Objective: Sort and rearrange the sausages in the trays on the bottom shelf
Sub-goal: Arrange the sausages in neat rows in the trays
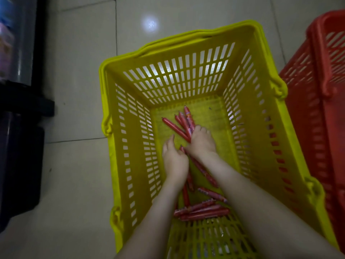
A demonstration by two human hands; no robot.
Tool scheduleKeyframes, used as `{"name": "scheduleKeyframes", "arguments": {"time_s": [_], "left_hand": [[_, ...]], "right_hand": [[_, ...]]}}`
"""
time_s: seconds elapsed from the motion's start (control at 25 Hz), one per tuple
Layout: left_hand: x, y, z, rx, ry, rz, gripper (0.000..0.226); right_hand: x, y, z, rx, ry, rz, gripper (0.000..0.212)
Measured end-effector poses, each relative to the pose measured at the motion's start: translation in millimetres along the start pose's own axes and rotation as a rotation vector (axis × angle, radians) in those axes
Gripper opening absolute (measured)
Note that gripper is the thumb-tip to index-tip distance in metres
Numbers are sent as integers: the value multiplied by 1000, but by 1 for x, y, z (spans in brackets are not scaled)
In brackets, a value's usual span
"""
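Red sausages (183, 124) bunched in fingers (202, 129) of right hand (202, 142), inside yellow basket (130, 156).

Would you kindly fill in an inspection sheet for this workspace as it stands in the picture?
Surface: pale tiled floor, bearing a yellow slotted plastic basket.
Job's things: a bundle of red wrapped stick sausages lies towards the far end of the yellow basket's bottom; loose sausages are piled at the near end.
Clutter: nothing seen.
Grips: right hand holds the bundle; left hand curls its fingers at the end of one long sausage, hold unclear.
Cables: nothing seen.
Surroundings: red slotted plastic basket right of the yellow one; dark shelf unit at left, contents blurred.
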State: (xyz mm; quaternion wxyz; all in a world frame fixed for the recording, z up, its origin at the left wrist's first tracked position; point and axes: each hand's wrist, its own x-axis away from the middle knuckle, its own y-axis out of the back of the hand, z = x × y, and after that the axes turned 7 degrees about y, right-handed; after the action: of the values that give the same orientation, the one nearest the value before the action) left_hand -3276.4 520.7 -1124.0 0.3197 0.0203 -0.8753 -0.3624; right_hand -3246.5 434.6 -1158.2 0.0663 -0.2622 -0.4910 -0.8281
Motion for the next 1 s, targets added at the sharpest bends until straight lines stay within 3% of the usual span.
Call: {"name": "scheduleKeyframes", "arguments": {"time_s": [0.12, 0.2, 0.36, 0.48, 0.6, 0.72, 0.8, 0.88, 1.0], "left_hand": [[-9, -8, -7, 483, 312, 88, 43], [-14, -11, -9, 742, 448, 217, 38], [-13, 0, -22, 915, 420, 471, 14], [-7, 14, -31, 910, 364, 527, 10], [5, 24, -34, 915, 316, 521, 11], [17, 33, -30, 918, 351, 480, 21], [20, 37, -23, 955, 386, 428, 17], [23, 39, -13, 967, 422, 393, 9], [32, 35, 6, 901, 505, 360, 4]], "right_hand": [[8, -1, -7, -49, -4, 52, 58], [19, 1, -14, -229, -67, 41, 45], [46, 14, -10, -724, -39, 50, 34], [60, 26, 4, -993, 102, 112, 38], [65, 32, 4, -1110, 180, 165, 49], [79, 28, -8, -1042, 231, 210, 34], [86, 19, -21, -971, 143, 0, 27], [86, 7, -41, -726, 1, -135, 43], [80, -11, -56, -297, -140, -53, 67]]}}
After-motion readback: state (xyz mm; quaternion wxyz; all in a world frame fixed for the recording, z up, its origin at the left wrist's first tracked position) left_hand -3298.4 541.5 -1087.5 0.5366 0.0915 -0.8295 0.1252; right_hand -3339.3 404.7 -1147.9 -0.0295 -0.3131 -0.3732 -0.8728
